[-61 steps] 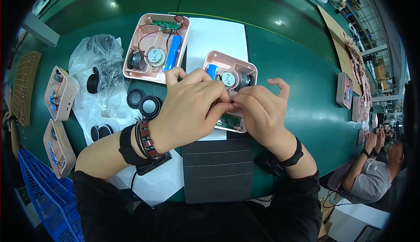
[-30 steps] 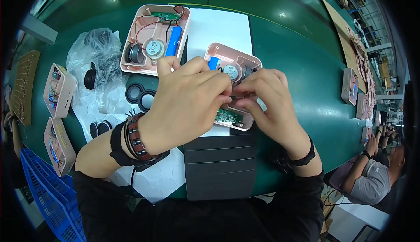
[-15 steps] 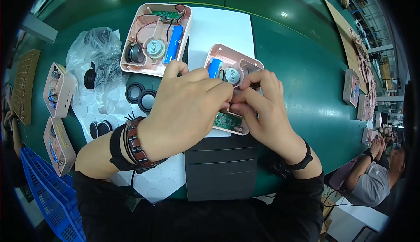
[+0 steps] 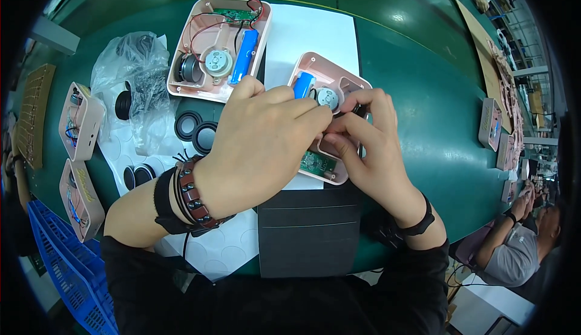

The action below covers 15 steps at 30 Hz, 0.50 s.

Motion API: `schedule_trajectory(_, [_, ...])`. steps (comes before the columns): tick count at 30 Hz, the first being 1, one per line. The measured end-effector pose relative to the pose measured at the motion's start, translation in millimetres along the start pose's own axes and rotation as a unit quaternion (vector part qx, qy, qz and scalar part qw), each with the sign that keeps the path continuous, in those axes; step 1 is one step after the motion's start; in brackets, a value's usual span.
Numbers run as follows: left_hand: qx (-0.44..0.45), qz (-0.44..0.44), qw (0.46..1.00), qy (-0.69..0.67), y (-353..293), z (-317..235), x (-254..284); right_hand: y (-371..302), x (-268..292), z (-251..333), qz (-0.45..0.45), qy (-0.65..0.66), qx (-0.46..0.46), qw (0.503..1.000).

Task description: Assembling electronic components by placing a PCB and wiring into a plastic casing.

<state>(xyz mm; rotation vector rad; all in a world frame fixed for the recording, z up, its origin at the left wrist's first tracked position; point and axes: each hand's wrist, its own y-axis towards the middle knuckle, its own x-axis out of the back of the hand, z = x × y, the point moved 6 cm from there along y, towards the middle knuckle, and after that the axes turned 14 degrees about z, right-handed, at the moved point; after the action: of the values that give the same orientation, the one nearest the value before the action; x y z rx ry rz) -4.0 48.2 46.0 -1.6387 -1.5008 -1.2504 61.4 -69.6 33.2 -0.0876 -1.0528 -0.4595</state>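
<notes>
Both my hands are over a pink plastic housing [image 4: 308,62], which lies tilted on a white sheet. A blue cylindrical battery [image 4: 304,85], a round silver motor-like part [image 4: 327,98] and a green circuit board [image 4: 319,164] show inside it. My left hand [image 4: 266,135] reaches across its left side, fingertips pinched together near the middle. Facing it, my right hand [image 4: 375,135] has thumb and index finger pinched close to the left fingertips. What either pinch holds is hidden. A dark round part [image 4: 359,111] shows partly beneath the right fingers.
A second pink housing [image 4: 219,96] with wired parts stands behind my left hand. Black rings [image 4: 188,125] and a clear plastic bag [image 4: 133,62] lie left. More pink housings [image 4: 83,123] line the left edge. A black folder-like pad [image 4: 308,232] lies in front.
My right fingers have shifted slightly up, and a dark part now shows under them. The hands remain close together over the housing. The whole view has moved a little.
</notes>
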Motion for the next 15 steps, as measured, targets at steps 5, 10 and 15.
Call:
schedule_trajectory(5, [0.009, 0.006, 1.000, -0.010, 4, 5, -2, 6, 0, -4, -0.006, 0.009, -0.015, 1.000])
schedule_trajectory(10, [0.014, -0.008, 1.000, 0.018, 7, 6, -4, 11, -1, -10, -0.018, -0.014, -0.016, 1.000])
schedule_trajectory(15, [-0.025, -0.041, 0.998, 0.034, 11, 8, 0, 15, -3, -11, -0.044, -0.017, -0.010, 0.999])
